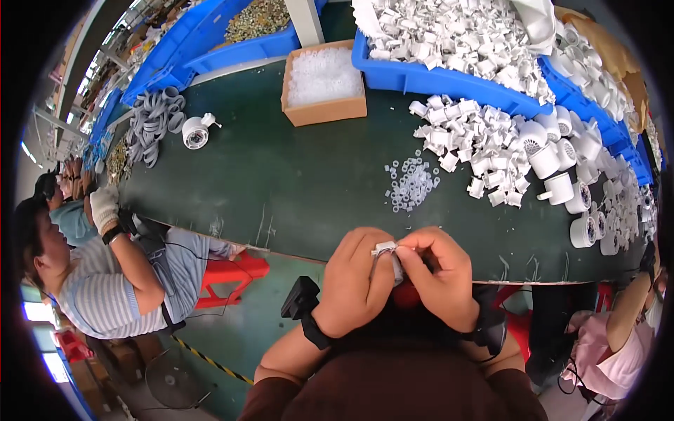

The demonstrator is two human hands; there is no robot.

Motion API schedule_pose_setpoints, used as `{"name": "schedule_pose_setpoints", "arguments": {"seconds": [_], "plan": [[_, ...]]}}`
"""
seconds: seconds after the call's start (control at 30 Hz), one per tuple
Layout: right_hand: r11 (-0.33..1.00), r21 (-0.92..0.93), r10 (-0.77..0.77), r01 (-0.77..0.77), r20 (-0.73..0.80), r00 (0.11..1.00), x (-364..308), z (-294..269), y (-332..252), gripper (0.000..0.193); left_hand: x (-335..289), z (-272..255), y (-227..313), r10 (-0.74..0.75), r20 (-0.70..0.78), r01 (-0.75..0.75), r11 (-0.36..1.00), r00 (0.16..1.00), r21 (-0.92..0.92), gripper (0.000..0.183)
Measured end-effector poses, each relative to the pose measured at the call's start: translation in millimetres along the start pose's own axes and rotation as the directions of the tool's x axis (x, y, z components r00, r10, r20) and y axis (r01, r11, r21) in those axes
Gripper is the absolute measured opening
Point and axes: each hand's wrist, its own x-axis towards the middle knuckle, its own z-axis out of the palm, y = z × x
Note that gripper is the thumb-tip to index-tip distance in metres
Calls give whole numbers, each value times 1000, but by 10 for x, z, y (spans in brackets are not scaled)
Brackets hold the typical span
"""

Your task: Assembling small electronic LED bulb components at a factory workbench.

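Nearest to us was the wearer's dark brown shirt (393,382), filling the lower edge. Beyond it, black straps crossed both wrists, and a blocky black device (300,296) jutted out beside the left one. The left hand (354,281) was curled around a small white part (385,248), gripping it just above the table's near edge. The right hand (442,274) had its thumb and forefinger pinched at the part's right end; whether a tinier piece sat between them we could not tell, since the fingers hid much of it.

Ahead stretched the dark green table (246,168), its smooth top scuffed near the edge. We saw tiny translucent rings (412,184) scattered in a loose heap and, crowding the space to their right, angular white plastic pieces (474,144) and rounded white cylinders (544,160), some with grilled ends. Off to the left, a white round fitting (195,133) with a side arm lay near a tangle of matte grey bands (151,126).

Farther back, a brown cardboard box (324,116) held clear little pieces, and a blue tub (449,85) heaped with white parts closed off the right. A pale post (305,21) stood before the far tubs. At the left, a co-worker in a striped shirt (112,295) sat at the table.
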Motion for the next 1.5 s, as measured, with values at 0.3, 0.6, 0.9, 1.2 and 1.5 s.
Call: {"name": "schedule_pose_setpoints", "arguments": {"seconds": [0.3, 0.6, 0.9, 1.2, 1.5], "plan": [[875, 350, 328, -335, 82, 941, -181, -51, -90, 9, -55, 0, -8, 62, 95, -63, 998, 994, 13, 15], [664, -742, -291, 92, -143, 946, 19, -1067, -5, 23, -45, -21, -32, 39, 16, -39, 999, 999, -16, 10], [359, -910, -220, 208, 134, 966, 159, -1441, 2, 40, -36, 37, 7, 105, 41, -106, 994, 994, 24, 12], [993, 118, -29, 22, 60, 998, -44, -806, 9, 33, -76, 103, 114, -101, 201, 162, 936, 974, -311, 20], [992, -112, -24, 58, 285, 958, -123, -568, -73, 36, -129, 53, 109, 48, 199, 10, 961, 979, -277, 13]]}}
